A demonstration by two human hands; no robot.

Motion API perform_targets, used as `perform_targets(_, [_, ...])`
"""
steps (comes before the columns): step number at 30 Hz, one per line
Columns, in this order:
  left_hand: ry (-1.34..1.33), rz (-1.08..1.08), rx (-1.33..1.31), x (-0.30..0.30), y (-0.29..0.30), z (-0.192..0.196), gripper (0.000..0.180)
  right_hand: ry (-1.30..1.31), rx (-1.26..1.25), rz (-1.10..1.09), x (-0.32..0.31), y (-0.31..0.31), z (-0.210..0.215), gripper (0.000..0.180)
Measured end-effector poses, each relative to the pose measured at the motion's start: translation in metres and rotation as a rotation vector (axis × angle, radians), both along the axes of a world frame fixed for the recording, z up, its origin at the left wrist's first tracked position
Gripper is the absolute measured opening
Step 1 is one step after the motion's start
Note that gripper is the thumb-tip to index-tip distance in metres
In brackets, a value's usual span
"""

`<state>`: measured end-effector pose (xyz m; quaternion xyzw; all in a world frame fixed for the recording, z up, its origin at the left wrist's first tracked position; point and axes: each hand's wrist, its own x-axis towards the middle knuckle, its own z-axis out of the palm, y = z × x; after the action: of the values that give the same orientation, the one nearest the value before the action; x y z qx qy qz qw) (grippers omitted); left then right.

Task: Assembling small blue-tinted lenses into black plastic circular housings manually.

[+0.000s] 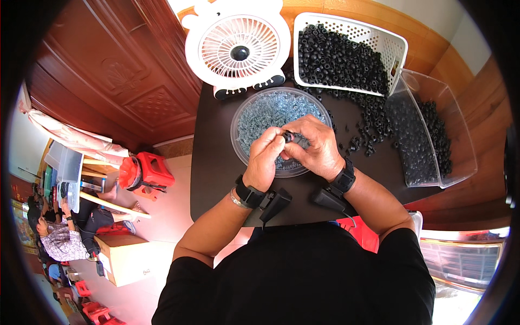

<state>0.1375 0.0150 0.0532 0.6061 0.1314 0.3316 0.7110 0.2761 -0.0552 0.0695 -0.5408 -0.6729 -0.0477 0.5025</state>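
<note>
Over the round clear tub (234, 132), which holds many tiny bluish translucent pieces (271, 111), my two hands meet. The fingers of my left hand (264, 161) are pinched at a small black ring-like piece (288, 136). My right hand (320, 145) is curled closed against the same spot, with more dark small pieces (301, 142) showing between its fingers. Exactly how the pieces fit together is hidden by the fingers. Loose black pieces (374, 116) lie scattered on the dark table (214, 179), to the right of my right hand.
A white fan (239, 52) stands behind the tub. At the back right is a white perforated basket (398, 50) of black pieces, beside a clear bin (460, 130) with more. Black strapped devices (277, 205) sit at my wrists. Another person (64, 241) works far left, near a cardboard box (123, 260).
</note>
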Motion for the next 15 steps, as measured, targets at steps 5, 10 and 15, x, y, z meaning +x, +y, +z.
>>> perform_targets(5, [0.029,-0.025,0.058,-0.006,0.001,0.007,0.025,0.129,-0.007,0.094,0.002,0.0,0.004,0.033])
perform_targets(10, [0.004,0.024,0.047,-0.006,0.001,0.004,0.02,0.103,0.01,0.085,-0.002,-0.002,0.011,0.036])
perform_targets(15, [-0.054,0.049,0.077,-0.005,0.003,0.0,0.02,0.009,-0.002,0.06,-0.006,-0.004,0.018,0.038])
